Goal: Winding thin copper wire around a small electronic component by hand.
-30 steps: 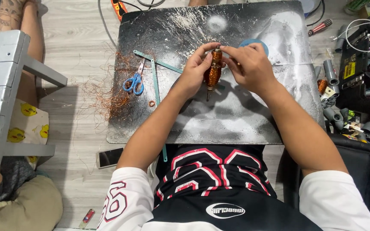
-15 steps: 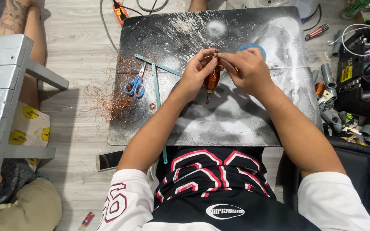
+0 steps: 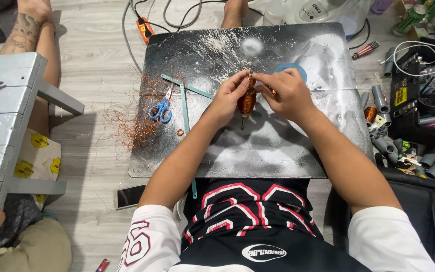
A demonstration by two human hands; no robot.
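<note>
While both hands meet above the middle of the dark, paint-spattered worktop (image 3: 278,151), a copper-wound coil (image 3: 246,102) on a thin metal shaft stands nearly upright between them. The left hand (image 3: 229,98) wraps its fingers around the coil's left side, pressed against the winding. The right hand (image 3: 289,93) pinches at the coil's upper end, thumb and forefinger closed together; whether a strand of wire lies between them is too fine to tell.

Judging by the coil's full, rounded copper body, the winding looks well advanced, with the work now at its top end. A loose tangle of copper wire (image 3: 134,126) spills over the worktop's left edge onto the floor, suggesting scrap or spare strands.

Counted: one coil in hand; one pair of blue-handled scissors (image 3: 161,108) left of the hands; two thin teal strips (image 3: 186,108) crossing beside them; one small copper ring (image 3: 180,132); one blue disc (image 3: 289,69) partly hidden behind the right hand. One phone (image 3: 129,196) lies on the floor. Several grey tubes (image 3: 381,98) are heaped to the right, too jumbled to count.
</note>
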